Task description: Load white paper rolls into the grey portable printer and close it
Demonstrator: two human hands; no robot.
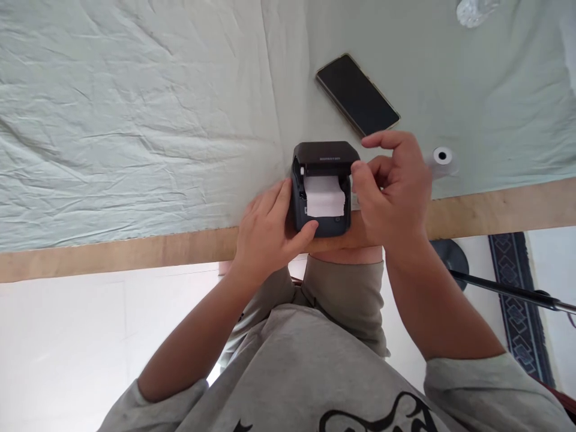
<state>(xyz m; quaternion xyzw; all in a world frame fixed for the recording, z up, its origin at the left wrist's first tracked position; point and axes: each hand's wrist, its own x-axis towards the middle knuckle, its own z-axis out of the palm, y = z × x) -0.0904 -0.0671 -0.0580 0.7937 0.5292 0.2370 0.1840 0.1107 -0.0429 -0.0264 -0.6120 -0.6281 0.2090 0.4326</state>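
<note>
A small black printer (344, 227) stands at the table's front edge with its lid (326, 153) raised. White paper (324, 198) comes out from under the lid and lies over the printer's front. My left hand (272, 228) rests against the printer's left side, thumb on its front corner, fingers stretched and holding it steady. At the lid's right corner is my right hand (396, 186); its thumb touches or nearly touches the corner, its index finger is extended and the other fingers are curled.
Behind the printer a black phone (357, 95) lies on the pale green cloth (180, 120). A white paper roll (443, 157) is just right of my right hand. A clear crumpled object (472, 12) lies at the top right. The table's wooden edge (135, 249) runs along the front.
</note>
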